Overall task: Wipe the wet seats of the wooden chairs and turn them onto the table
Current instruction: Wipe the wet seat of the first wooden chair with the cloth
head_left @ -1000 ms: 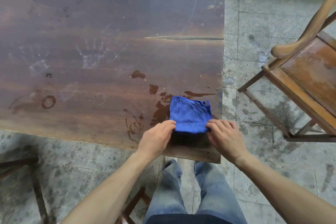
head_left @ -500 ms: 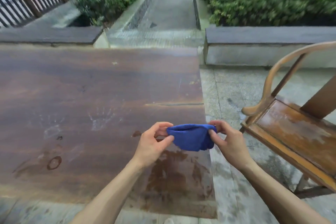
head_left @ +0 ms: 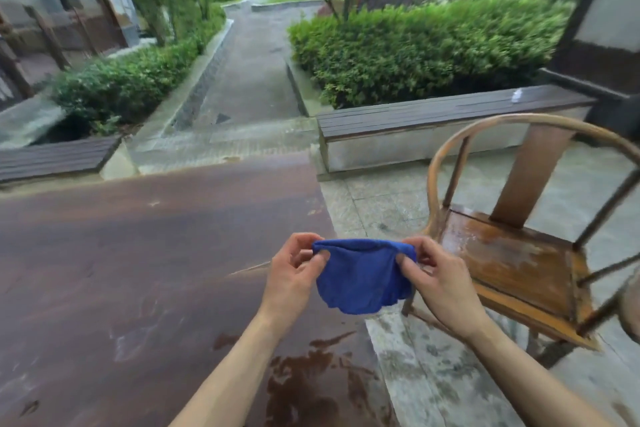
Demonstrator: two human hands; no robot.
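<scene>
Wet dark surface (head_left: pixel 121 270) fills the lower left while we pinch the blue cloth (head_left: pixel 363 277) at mid-frame between left hand (head_left: pixel 294 274) and right hand (head_left: pixel 440 281), each grip clamped on a corner; bunched, it may smear the puddled chair seat (head_left: pixel 512 260) at right.

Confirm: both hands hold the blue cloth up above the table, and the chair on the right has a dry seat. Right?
Not quite. Both hands, left hand and right hand, do hold the blue cloth above the table, but the head view shows the chair's seat wet, not dry.
</scene>
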